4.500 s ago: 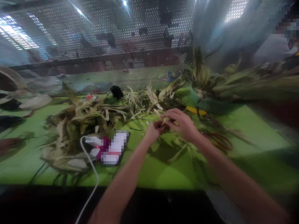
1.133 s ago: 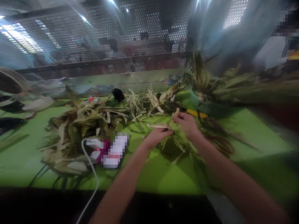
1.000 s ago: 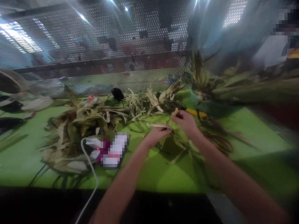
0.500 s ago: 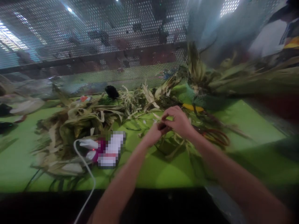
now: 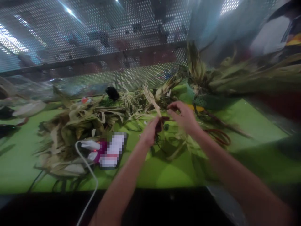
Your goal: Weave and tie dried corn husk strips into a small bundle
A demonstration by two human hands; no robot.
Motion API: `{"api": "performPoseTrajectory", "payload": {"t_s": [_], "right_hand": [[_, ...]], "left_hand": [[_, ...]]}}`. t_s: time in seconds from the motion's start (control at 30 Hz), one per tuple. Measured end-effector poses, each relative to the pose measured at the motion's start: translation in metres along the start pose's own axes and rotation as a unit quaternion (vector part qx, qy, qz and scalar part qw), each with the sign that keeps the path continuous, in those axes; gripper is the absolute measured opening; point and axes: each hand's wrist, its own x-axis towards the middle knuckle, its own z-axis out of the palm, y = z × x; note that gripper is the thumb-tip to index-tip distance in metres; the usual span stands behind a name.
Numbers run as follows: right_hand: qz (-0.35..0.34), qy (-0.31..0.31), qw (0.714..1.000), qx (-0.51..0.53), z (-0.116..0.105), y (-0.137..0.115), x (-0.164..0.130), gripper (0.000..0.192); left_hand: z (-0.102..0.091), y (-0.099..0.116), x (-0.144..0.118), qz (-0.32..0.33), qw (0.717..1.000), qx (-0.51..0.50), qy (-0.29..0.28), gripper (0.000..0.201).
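Nearest me, my two bare forearms reach out over a green bench point(image 5: 164, 175). Off to the left of my fingers lies a white cable point(image 5: 90, 175) that runs up to a small device with a red light, partly blurred out.

My left hand point(image 5: 150, 131) is closed in a loose fist around the dark lower end of a dried husk strip point(image 5: 152, 102), which stands up and leans away from me above my knuckles. The left fingers are pinched narrow on it. My right hand point(image 5: 184, 117) hovers just beside it, fingers curled and nearly closed near the same dark knot; I cannot tell whether they actually grip anything, because the picture is blurred there.

I judge the strip to be very light, dry and papery: stiff along its length but quick to split or crack if bent sharply. It should not be slippery. The safest hold seems to be low down, at the thicker dark base where my left fingers already are, not at the thin pale tip.

Under and just beyond my fingers, loose leaves point(image 5: 178, 147) lie on the bench. Further left sits a big heap of husks point(image 5: 72, 125). Beyond my fingers, more husks and a yellow object point(image 5: 198, 108) lie near a green mesh bag point(image 5: 211, 100). Farthest off stands a perforated metal screen point(image 5: 94, 47).
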Motion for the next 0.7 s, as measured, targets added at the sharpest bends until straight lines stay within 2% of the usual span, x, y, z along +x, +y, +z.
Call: {"api": "performPoseTrajectory", "payload": {"t_s": [0.1,0.17,0.33,0.5,0.7], "right_hand": [[0.078,-0.127,0.989,-0.005,0.006,0.005,-0.003,0.029],[0.091,-0.157,0.983,-0.015,0.011,0.007,-0.004,0.031],[0.083,-0.14,0.986,0.023,0.012,0.011,-0.004,0.023],[0.039,-0.131,0.99,-0.041,0.011,0.01,-0.002,0.017],[0.033,-0.102,0.991,-0.076,0.012,0.016,0.0,0.015]], "left_hand": [[-0.007,-0.002,0.005,0.032,0.997,-0.05,0.045,0.034],[-0.008,-0.002,0.007,0.041,0.997,-0.051,0.047,0.029],[-0.004,0.008,0.002,0.008,0.995,-0.065,0.07,0.029],[0.001,0.018,-0.005,-0.033,0.995,-0.049,0.079,0.031],[0.002,0.022,-0.005,-0.008,0.997,-0.051,0.056,0.028]]}}
